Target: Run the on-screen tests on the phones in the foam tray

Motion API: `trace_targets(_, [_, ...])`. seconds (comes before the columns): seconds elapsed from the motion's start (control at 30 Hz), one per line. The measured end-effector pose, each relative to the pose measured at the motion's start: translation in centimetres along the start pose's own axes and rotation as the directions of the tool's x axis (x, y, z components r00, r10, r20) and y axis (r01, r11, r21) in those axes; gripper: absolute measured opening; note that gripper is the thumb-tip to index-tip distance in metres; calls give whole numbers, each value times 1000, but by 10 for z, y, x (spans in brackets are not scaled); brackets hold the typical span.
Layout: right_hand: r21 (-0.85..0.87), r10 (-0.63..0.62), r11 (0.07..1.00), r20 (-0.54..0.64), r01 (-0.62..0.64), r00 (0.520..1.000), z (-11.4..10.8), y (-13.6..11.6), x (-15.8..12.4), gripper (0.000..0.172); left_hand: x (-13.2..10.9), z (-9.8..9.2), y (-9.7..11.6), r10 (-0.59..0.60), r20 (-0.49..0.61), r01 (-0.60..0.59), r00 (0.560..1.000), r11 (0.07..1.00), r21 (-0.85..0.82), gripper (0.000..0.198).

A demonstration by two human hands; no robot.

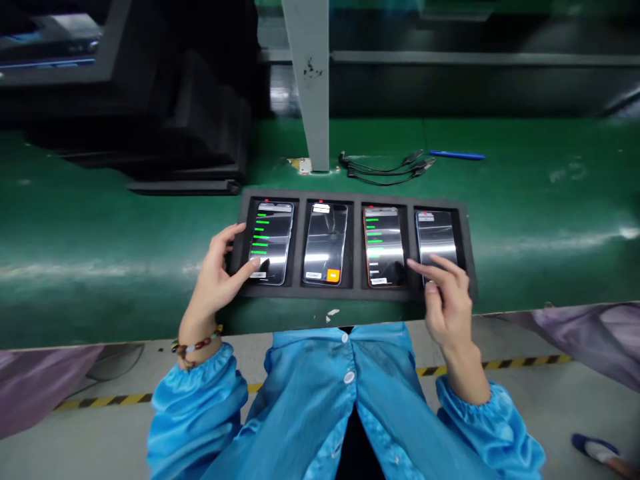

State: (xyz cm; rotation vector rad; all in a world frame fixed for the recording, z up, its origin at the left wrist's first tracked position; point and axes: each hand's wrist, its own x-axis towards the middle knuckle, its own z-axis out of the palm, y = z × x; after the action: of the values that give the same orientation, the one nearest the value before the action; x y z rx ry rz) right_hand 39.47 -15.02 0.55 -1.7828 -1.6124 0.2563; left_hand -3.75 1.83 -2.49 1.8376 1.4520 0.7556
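Note:
A black foam tray [356, 253] lies on the green bench with several smartphones in a row, one in each recess. My left hand [216, 270] is at the tray's left end, thumb over the lower screen of the leftmost phone [274, 243], fingers spread at the tray's side. That phone and the orange-edged phone [385, 243] show green lines of text. Between them, another phone [326, 240] has a mostly dark screen with an orange button. My right hand [447, 303] is open over the rightmost phone [436, 233], hiding its lower part, index finger stretched toward the divider.
Behind the tray, several short black cables [385, 172] and a blue pen [457, 155] lie on the bench [540, 233]. A grey metal post [315, 100] rises behind the middle. Stacked black trays [200, 127] stand at the back left.

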Motion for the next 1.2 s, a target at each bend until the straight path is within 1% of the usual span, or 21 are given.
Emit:
trace_targets(0.1, [-7, -38, 999, 103, 39, 994, 8, -5, -4, 42, 1, 2, 1, -10, -14, 10, 1000, 1000, 7, 79])
trace_targets(0.2, [-37, -35, 998, 148, 41, 988, 15, -10, -3, 45, 1, 3, 4, -2, -31, 3, 1000, 999, 33, 75])
trace_targets(0.27, [-48, -27, 998, 167, 36, 986, 16, -11, -1, 46, 1, 4, 9, 4, -44, -2, 999, 999, 53, 71])
trace_targets(0.33, [-44, -4, 999, 132, 10, 991, 11, -6, 2, 44, 1, 5, 18, 16, -73, -8, 997, 994, 112, 68])
trace_targets(0.4, [-52, 54, 997, 20, -52, 998, 4, 6, 7, 42, 4, 8, 30, 56, -98, -34, 994, 977, 211, 67])
trace_targets(0.47, [-85, 136, 986, -99, -144, 986, -4, 24, 16, 41, 10, 15, 44, 117, -98, -83, 988, 952, 294, 70])
trace_targets(0.53, [-117, 209, 967, -144, -226, 967, -7, 41, 28, 41, 19, 27, 56, 150, -73, -119, 986, 940, 320, 76])
trace_targets(0.57, [-124, 235, 960, -140, -252, 962, -7, 48, 33, 42, 26, 34, 61, 148, -66, -119, 987, 938, 325, 79])
trace_targets(0.63, [-122, 258, 955, -122, -272, 959, -4, 56, 43, 41, 38, 47, 68, 109, -74, -77, 991, 934, 349, 82])
trace_targets(0.73, [-84, 266, 957, -127, -278, 955, 4, 55, 50, 40, 53, 58, 74, 30, -114, 18, 993, 917, 399, 83])
trace_targets(0.83, [-50, 301, 949, -141, -310, 943, 7, 50, 51, 38, 59, 60, 77, -1, -130, 57, 992, 904, 425, 79])
trace_targets(1.0, [0, 346, 937, -135, -349, 929, 3, 48, 55, 38, 64, 62, 78, 30, -179, 49, 983, 904, 424, 76])
trace_targets(1.1, [34, 370, 929, -139, -369, 919, 1, 47, 56, 34, 68, 65, 81, 33, -154, 40, 988, 893, 449, 70])
trace_targets(1.2, [29, 410, 911, -140, -410, 901, 1, 42, 54, 29, 69, 67, 89, -17, -125, 80, 992, 854, 515, 69])
